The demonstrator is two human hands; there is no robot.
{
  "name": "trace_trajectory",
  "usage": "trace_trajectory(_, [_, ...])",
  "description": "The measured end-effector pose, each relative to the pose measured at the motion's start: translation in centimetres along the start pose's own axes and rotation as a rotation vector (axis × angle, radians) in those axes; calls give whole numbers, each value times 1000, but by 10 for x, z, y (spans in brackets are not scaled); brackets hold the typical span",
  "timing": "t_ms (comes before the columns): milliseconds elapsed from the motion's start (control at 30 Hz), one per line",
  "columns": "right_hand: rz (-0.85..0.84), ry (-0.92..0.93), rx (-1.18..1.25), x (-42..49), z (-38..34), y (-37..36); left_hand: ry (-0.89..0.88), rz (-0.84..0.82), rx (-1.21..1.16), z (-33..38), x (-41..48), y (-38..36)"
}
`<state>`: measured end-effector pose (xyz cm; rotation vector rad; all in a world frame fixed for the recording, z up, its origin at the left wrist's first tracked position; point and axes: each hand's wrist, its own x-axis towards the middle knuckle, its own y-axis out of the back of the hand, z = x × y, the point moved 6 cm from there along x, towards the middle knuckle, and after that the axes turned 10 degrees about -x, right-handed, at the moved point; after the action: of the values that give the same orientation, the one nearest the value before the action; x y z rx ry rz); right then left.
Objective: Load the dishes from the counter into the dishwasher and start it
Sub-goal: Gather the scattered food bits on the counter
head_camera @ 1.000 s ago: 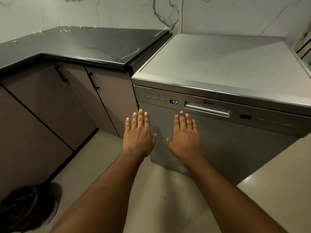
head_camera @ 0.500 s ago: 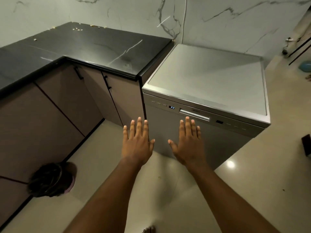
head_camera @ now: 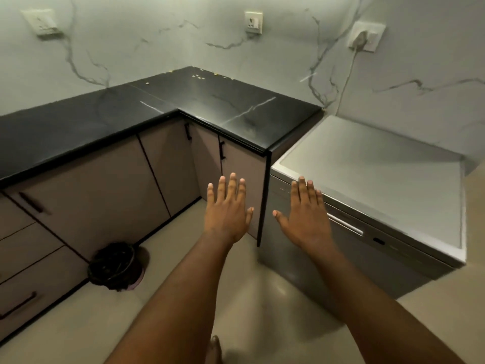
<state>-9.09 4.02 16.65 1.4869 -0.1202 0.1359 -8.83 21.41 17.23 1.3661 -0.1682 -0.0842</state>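
Dishwasher [head_camera: 367, 185] door closed | L hand [head_camera: 227, 216], R hand [head_camera: 305, 219] spread, empty | bin [head_camera: 115, 269] by cabinets [head_camera: 91, 193] left

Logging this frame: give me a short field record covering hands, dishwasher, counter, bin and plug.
dishwasher: door closed
left hand: open, fingers straight, holding nothing, raised before the cabinets
right hand: open, fingers straight, holding nothing, raised before the dishwasher front; contact cannot be told
countertop: black, crumbs near the wall
dishes: none in view
bin: lined with a black bag, beside the drawers
plug: in a wall socket above the dishwasher, cable running down
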Motion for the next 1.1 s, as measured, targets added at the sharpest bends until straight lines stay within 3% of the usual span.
trace_trajectory(200, [76,87,1,72,-57,27,73,49,17,-66,52,37])
trace_trajectory(533, [156,29,72,218,-127,57,54,126,41,-163,172,94])
trace_trajectory(1100, [137,166,147,421,-272,20,188,112,90,-323,320,102])
